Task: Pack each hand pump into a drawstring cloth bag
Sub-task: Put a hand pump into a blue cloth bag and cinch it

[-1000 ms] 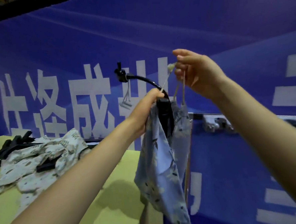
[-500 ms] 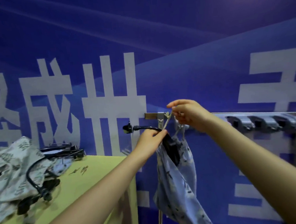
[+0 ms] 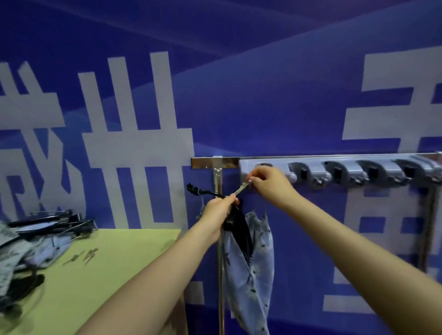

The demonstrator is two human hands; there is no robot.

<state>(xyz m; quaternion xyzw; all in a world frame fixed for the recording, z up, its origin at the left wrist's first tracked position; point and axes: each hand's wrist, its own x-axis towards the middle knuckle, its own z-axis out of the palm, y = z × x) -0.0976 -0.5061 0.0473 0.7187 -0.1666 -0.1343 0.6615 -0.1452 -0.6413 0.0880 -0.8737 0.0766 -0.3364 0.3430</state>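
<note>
We are gripping the pale blue patterned drawstring cloth bag (image 3: 249,274) at its mouth, left hand (image 3: 219,214) fingers clamped on it and the black hand pump (image 3: 237,226) poking out. Our right hand (image 3: 270,183) fingers are pinching the pale drawstring (image 3: 240,190) at the grey wall-mounted hook rack (image 3: 344,171), right of the yellow-green surface (image 3: 99,265).

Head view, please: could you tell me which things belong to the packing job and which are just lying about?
Job in hand:
- blue patterned bag
- black pump in its mouth
- drawstring
- left hand, right hand
- unpacked pumps and bags on the table

Lying about:
- grey clip rack
- banner
</note>
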